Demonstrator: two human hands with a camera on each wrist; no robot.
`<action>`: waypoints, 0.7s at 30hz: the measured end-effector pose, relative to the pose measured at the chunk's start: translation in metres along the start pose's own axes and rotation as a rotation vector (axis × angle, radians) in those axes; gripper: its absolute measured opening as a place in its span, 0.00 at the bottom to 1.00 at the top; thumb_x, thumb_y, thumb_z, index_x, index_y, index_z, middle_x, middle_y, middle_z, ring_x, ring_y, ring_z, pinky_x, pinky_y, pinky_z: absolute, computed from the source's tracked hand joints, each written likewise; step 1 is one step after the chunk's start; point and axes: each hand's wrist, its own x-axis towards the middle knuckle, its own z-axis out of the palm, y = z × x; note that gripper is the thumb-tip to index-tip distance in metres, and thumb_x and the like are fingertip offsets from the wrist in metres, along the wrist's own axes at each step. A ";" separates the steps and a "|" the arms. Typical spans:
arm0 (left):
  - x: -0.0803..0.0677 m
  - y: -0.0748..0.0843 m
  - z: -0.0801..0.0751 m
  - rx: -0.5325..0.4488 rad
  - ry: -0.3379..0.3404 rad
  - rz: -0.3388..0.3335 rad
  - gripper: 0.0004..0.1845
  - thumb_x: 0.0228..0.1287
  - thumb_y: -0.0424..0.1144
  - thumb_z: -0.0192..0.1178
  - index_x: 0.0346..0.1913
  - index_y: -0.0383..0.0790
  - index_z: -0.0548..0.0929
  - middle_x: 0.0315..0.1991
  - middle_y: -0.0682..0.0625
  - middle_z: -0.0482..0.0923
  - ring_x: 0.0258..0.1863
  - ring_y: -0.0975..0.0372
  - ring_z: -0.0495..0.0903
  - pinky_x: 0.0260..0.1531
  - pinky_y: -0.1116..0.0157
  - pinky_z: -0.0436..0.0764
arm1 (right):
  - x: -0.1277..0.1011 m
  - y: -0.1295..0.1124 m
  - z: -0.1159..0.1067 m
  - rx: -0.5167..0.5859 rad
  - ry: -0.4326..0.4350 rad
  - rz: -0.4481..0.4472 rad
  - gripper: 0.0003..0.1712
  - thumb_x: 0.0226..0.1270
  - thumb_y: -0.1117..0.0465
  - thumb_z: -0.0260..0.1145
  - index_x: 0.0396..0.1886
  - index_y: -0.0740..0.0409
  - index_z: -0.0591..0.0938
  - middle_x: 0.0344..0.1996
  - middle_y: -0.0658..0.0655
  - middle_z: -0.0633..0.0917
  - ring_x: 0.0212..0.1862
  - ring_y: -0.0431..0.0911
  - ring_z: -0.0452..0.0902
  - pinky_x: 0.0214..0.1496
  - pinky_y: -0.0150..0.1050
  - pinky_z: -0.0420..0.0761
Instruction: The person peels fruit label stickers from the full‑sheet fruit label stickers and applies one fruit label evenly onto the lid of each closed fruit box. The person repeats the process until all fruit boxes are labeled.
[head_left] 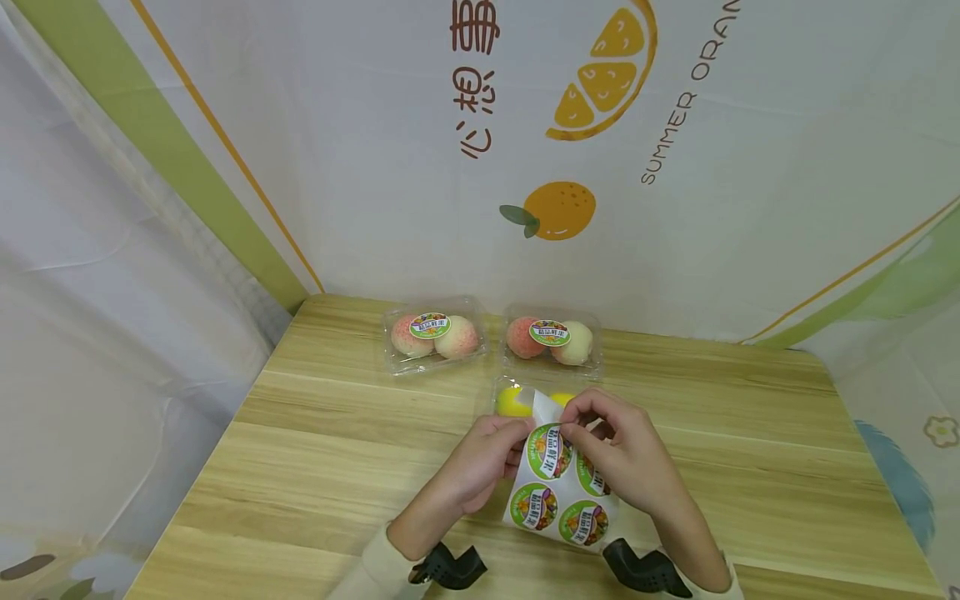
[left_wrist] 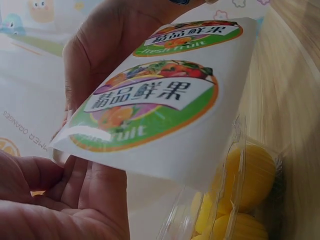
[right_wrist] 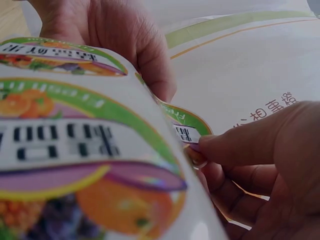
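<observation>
My left hand [head_left: 480, 465] grips the left edge of a white sheet of round fruit stickers [head_left: 561, 497], green-rimmed and printed "fresh fruit". My right hand [head_left: 633, 454] pinches the edge of one sticker [right_wrist: 186, 125] between thumb and finger. In the right wrist view that edge stands up off the bent backing. Just beyond the sheet, partly hidden by it and my hands, lies a clear plastic box [head_left: 540, 383] with yellow fruit [left_wrist: 252, 177] inside.
At the table's back edge stand two clear boxes of peach-like fruit, the left box [head_left: 395, 367] and the right box [head_left: 517, 364], each with a round sticker on its lid. Behind the wooden table [head_left: 315, 467] hangs a white printed curtain [head_left: 397, 183].
</observation>
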 end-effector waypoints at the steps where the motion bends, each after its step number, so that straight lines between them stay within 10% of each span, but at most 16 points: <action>1: 0.000 0.000 0.000 0.001 0.003 0.000 0.25 0.85 0.39 0.50 0.49 0.14 0.84 0.32 0.50 0.89 0.33 0.67 0.87 0.34 0.71 0.85 | 0.000 0.000 0.000 0.001 0.001 -0.005 0.08 0.75 0.72 0.72 0.39 0.54 0.86 0.34 0.49 0.84 0.35 0.46 0.80 0.33 0.37 0.82; 21: 0.003 -0.003 -0.003 0.039 0.033 0.022 0.25 0.87 0.39 0.48 0.51 0.15 0.85 0.37 0.46 0.90 0.36 0.65 0.87 0.38 0.68 0.85 | -0.001 -0.004 -0.003 0.054 0.012 -0.028 0.07 0.75 0.74 0.70 0.41 0.57 0.86 0.37 0.52 0.85 0.34 0.46 0.82 0.29 0.37 0.83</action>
